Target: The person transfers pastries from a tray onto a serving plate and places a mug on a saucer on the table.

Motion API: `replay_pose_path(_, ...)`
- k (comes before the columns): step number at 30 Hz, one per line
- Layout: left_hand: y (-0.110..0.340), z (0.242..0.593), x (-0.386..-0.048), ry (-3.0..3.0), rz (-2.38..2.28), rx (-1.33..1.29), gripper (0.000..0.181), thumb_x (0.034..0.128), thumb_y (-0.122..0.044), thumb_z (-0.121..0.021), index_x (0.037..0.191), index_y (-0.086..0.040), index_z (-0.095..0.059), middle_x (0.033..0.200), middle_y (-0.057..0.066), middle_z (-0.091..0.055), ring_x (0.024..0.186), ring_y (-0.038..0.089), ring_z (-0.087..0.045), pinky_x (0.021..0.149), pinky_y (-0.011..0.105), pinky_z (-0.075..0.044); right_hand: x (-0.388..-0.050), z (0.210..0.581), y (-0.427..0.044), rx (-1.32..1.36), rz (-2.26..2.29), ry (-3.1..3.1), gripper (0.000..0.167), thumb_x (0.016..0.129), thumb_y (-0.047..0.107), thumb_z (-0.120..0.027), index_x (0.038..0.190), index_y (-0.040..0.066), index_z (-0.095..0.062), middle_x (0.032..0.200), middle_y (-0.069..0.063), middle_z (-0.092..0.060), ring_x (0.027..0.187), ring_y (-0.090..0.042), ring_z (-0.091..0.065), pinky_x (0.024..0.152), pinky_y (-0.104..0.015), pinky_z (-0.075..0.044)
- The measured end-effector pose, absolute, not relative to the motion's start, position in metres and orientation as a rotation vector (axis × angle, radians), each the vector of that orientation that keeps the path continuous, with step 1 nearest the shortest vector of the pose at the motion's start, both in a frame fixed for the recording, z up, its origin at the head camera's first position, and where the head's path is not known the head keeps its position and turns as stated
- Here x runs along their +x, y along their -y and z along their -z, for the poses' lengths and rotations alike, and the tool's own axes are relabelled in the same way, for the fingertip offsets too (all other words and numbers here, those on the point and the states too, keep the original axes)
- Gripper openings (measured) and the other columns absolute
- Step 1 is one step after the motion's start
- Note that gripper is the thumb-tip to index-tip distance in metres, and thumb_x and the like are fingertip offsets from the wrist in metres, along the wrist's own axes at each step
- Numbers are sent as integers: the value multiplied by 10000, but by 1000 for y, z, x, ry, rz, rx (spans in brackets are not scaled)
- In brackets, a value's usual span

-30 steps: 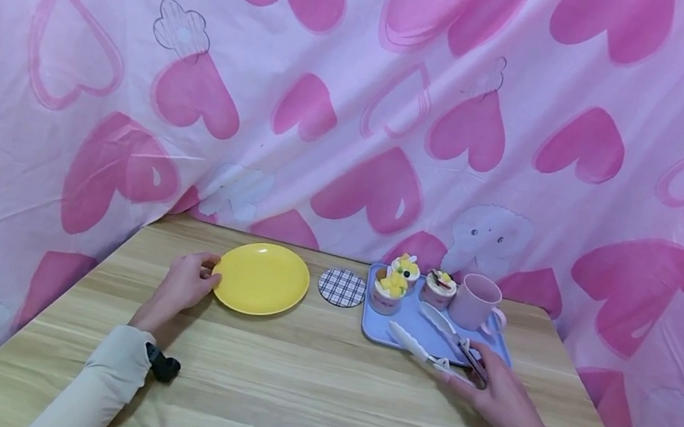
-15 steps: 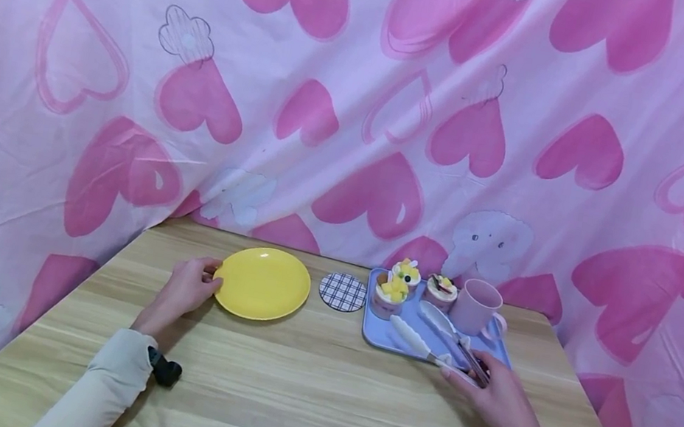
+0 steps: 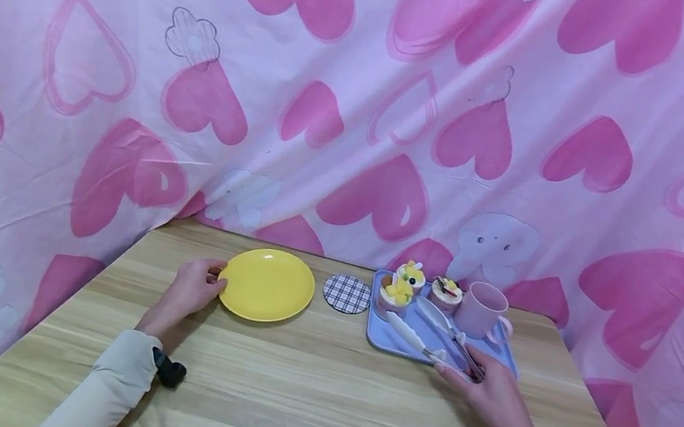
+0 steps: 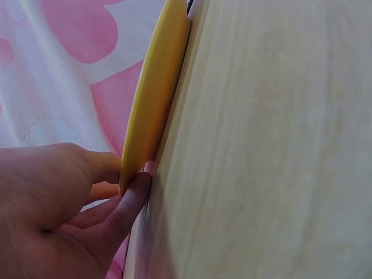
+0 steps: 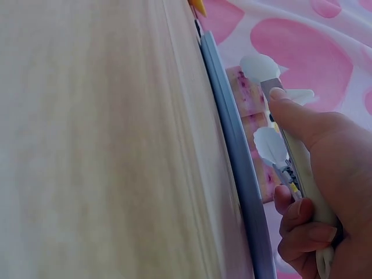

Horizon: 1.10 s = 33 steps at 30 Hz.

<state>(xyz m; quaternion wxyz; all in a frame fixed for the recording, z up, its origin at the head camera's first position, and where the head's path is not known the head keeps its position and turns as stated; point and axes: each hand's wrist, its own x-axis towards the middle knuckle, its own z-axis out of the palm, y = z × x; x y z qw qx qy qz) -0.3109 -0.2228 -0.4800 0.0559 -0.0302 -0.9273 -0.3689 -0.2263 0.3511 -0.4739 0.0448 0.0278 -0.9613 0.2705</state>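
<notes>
At the left of the table, my left hand [image 3: 186, 296] pinches the near-left rim of a round yellow plate [image 3: 266, 285]. The left wrist view has the thumb over the rim and fingers [image 4: 125, 212] below it. Metal tongs with white tips [image 3: 405, 332] are gripped in my right hand [image 3: 497, 395], their two arms spread apart. They reach over a blue tray [image 3: 391, 343], close to a dessert cup [image 3: 394, 298] topped with yellow fruit. Between the tong tips no object is visible. Two more dessert cups, one fruit-topped [image 3: 410, 277] and one darker-topped [image 3: 446, 294], stand behind.
A pink mug [image 3: 483, 310] stands on the tray's right side, handle to the right. Between plate and tray lies a round checked coaster [image 3: 346, 294]. A pink heart-patterned cloth [image 3: 378, 197] hangs behind the wooden table [image 3: 286, 399].
The tongs have shifted slightly left over the tray, toward the front dessert cup. My left hand keeps its pinch on the plate, and the head view has moved a little.
</notes>
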Motion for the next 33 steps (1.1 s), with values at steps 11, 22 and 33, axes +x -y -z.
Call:
replay_pose_path(11,224,480,-312,2804,1116,-91,484,1044,-77,-658,1477,121,-573,1366,314,-697,1190,386,-722,1022,500,-636,-234,477,-346,159,-831,2934,1080,912,779,-680,1629,5,-446,1626,-311,-487,1467,-495,-521,1163,-721,-453)
replay_pose_path(22,225,480,-312,2809,1126,-75,488,1042,-73,-668,1482,116,-571,1371,318,-693,1196,393,-729,1020,495,-635,-251,481,-340,217,-764,2908,1015,923,727,-719,1575,-24,-516,1513,-296,-615,1294,-394,-649,1057,-603,-551)
replay_pose_path(33,225,481,-312,2812,1150,-60,509,1045,-106,-671,1504,89,-566,1386,304,-691,1196,382,-736,1022,492,-635,-258,476,-334,251,-777,2939,1034,897,758,-721,1566,-8,-538,1309,-308,-713,1083,-272,-661,926,-420,-548)
